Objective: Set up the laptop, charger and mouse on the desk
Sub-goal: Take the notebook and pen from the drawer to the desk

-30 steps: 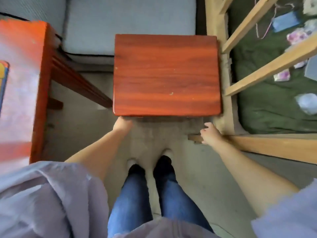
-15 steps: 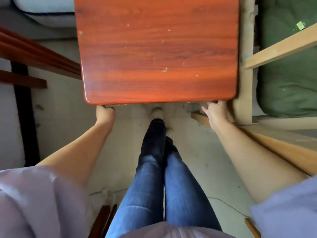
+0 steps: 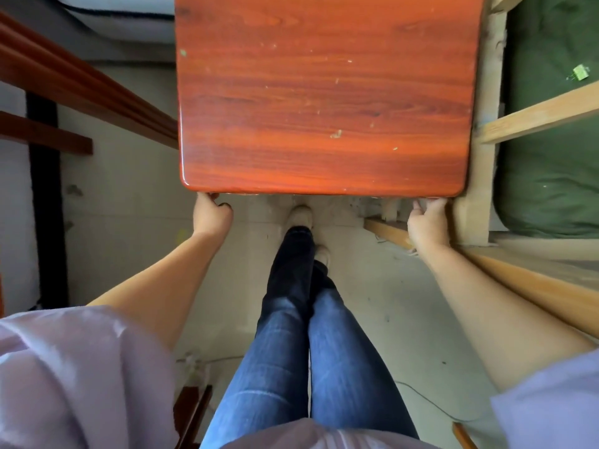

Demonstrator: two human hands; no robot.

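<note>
A small reddish wooden desk [image 3: 324, 102] with a glossy bare top fills the upper middle of the head view. My left hand [image 3: 211, 215] grips the underside of its near left corner. My right hand [image 3: 427, 222] grips under its near right corner. Fingers of both hands curl beneath the edge, so the fingertips are hidden. No laptop, charger or mouse is in view.
A pale wooden bed frame [image 3: 486, 131] with a green mattress [image 3: 551, 157] stands close on the right. Dark red wooden rails [image 3: 81, 89] run on the left. A grey cushion [image 3: 123, 14] lies behind. My legs in jeans [image 3: 311, 351] stand on the pale floor; a thin cable [image 3: 431, 403] trails there.
Both hands went from reaching toward the desk's front edge to gripping its near corners. The desk now looks larger and nearer, and one foot has stepped forward.
</note>
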